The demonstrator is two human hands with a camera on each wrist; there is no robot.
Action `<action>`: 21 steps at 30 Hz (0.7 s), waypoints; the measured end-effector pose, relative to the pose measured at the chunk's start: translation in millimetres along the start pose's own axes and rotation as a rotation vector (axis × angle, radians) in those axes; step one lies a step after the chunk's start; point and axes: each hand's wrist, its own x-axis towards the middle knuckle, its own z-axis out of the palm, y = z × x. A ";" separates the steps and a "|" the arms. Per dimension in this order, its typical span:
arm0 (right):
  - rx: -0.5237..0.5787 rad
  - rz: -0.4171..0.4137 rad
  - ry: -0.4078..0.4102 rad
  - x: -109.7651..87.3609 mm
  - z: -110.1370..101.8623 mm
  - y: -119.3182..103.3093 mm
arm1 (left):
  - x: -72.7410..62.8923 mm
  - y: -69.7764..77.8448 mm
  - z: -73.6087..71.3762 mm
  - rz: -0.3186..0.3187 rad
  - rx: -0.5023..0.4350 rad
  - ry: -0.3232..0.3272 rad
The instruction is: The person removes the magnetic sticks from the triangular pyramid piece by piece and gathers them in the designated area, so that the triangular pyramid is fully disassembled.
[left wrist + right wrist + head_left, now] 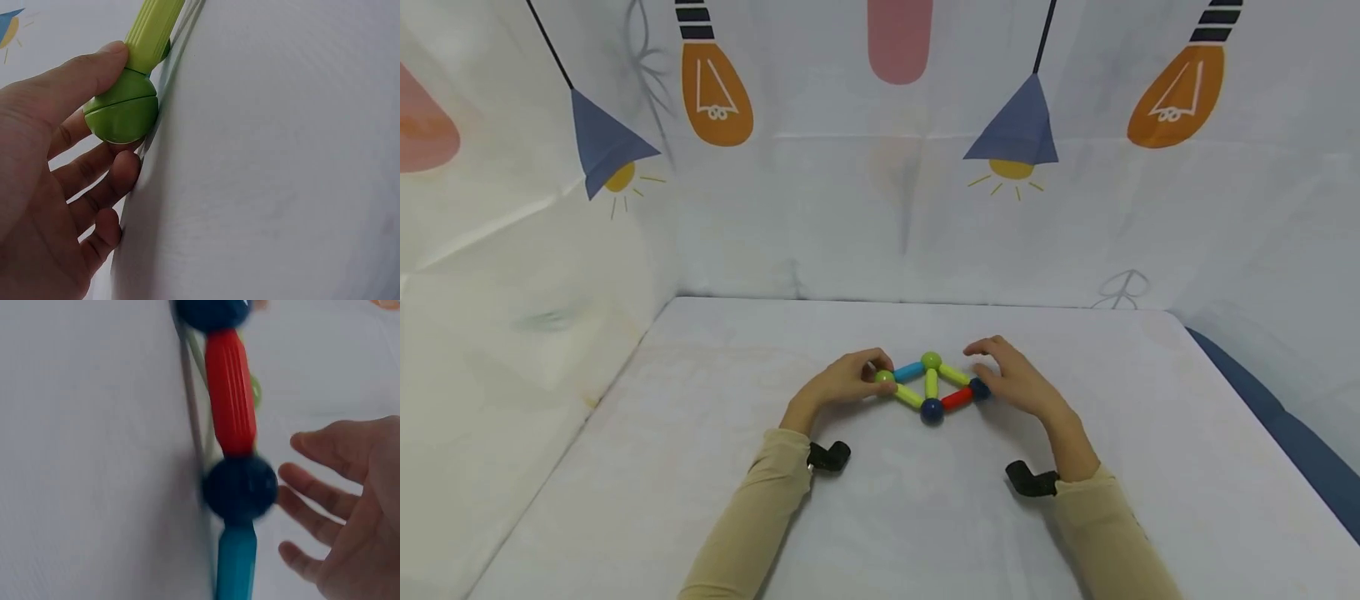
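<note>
A magnetic stick-and-ball frame lies on the table, made of two joined triangles. My left hand pinches its left green ball, thumb also against the light green rod. My right hand is at the right end with fingers apart, beside a navy ball. A red rod links that ball to the front navy ball. In the right wrist view a teal rod extends from the ball near my hand; the head view does not show it clearly. A blue rod meets the back green ball.
A white cloth covers the table. Behind it hangs a white curtain printed with lamps and bulbs. Black wrist mounts stick inward from both wrists. Something dark blue stands beyond the right edge.
</note>
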 end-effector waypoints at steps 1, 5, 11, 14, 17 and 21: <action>0.013 -0.027 -0.012 2.9 4.1 -4.8 | 0.3 0.0 1.2 -0.005 -0.002 0.005; 0.019 -0.128 -0.058 14.3 19.4 -22.7 | 3.3 -0.9 6.7 0.018 -0.001 0.037; -0.119 -0.195 -0.108 37.1 35.6 -40.9 | 8.5 -0.2 13.8 0.056 -0.004 0.079; -0.203 -0.207 -0.152 46.9 42.5 -44.0 | 8.9 -0.5 15.2 0.057 -0.012 0.097; -0.223 -0.209 -0.169 51.9 47.6 -41.5 | 9.3 -1.0 15.5 0.055 -0.011 0.106; -0.203 -0.214 -0.143 54.9 50.1 -37.7 | 9.1 -3.6 14.1 0.037 -0.006 0.099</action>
